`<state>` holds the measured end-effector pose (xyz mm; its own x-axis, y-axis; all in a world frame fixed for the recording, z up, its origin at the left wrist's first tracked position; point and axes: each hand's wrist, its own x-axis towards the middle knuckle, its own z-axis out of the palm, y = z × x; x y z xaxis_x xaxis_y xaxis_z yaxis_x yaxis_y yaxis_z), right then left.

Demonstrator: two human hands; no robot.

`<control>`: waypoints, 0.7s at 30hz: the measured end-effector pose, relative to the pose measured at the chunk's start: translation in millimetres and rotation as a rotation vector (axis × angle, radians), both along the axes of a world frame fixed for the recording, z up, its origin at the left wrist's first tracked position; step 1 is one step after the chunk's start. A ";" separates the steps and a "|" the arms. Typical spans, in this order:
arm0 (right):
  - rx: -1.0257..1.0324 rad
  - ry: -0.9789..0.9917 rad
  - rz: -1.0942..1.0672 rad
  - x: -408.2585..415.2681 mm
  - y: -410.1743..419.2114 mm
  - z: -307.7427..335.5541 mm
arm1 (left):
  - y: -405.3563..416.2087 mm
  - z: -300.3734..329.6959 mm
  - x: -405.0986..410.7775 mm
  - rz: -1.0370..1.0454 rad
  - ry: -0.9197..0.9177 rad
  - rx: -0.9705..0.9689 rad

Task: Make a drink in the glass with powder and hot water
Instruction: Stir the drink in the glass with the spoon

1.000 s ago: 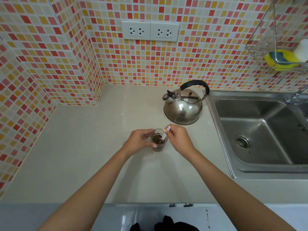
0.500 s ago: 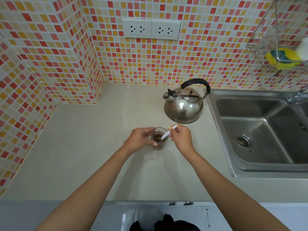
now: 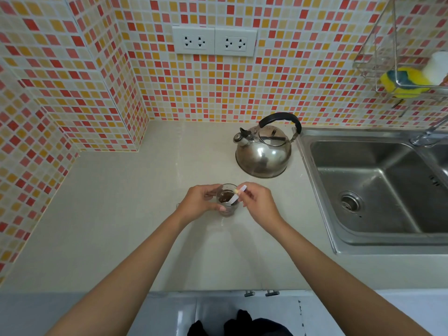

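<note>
Stirrer [image 3: 236,197] tip dips back into glass [image 3: 227,200], pinched by right hand [image 3: 258,204]; left hand [image 3: 197,202] fingers wrap glass. Dark mix inside, likely stirring; kettle [image 3: 264,151] far right.

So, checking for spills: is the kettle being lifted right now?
No, the kettle sits on the counter, neither hand touching it.

1 glass [image 3: 228,202], 1 stick [image 3: 238,196], 1 kettle [image 3: 264,154], 1 sink [image 3: 378,190], 2 sockets [image 3: 214,41], 1 sponge [image 3: 402,81].
</note>
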<state>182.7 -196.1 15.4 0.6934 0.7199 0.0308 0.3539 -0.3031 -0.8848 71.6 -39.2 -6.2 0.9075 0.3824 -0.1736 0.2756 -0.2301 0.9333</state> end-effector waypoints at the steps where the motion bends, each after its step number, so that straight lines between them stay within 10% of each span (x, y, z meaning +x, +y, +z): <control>1: -0.004 -0.051 0.052 -1.8 2.0 0.1 | 0.5 -0.1 0.0 0.000 -0.004 -0.002; 21: -0.074 -0.096 0.021 13.1 9.3 4.0 | -0.5 0.6 -0.3 0.014 0.004 0.007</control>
